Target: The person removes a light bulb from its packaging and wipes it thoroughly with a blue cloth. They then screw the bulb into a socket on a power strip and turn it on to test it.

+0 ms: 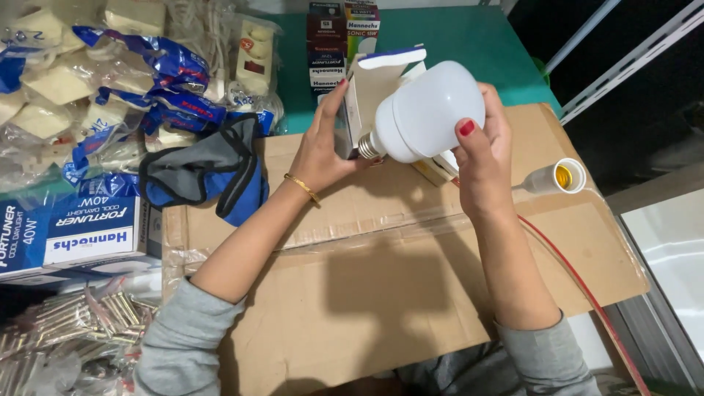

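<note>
Flattened brown cardboard (411, 293) covers most of the work surface, with a green tabletop (469, 44) showing beyond its far edge. At the far left lies a heap of cream-coloured electrical fittings in clear plastic bags (66, 95) with blue printed labels. Below them sits a blue and white carton (70, 235), and at the bottom left corner a pile of small silvery metal parts (73, 337), too blurred to identify. A grey and blue cloth pouch (209, 176) rests on the cardboard's left edge.

Moving right, the left hand (323, 150) reaches forward from a grey sleeve, a thin gold bangle on the wrist. Its fingers are wrapped around a small white and blue bulb box (370, 92), held upright with its top flap open, thumb at the near side. Behind the box stands a stack of small dark cartons (330, 44).

Just right of the box is a large white bulb (429, 110), lying sideways in the air above the cardboard, its metal screw base pointing left toward the box. The right hand (484, 158), wrist bent upward, clasps the bulb's wide dome from the right, thumb with red nail polish pressed on the near face and fingers curled behind.

Further right, a white lamp socket (554, 177) lies on the cardboard, its opening facing right, with a red cable (579, 282) running toward the lower right.
</note>
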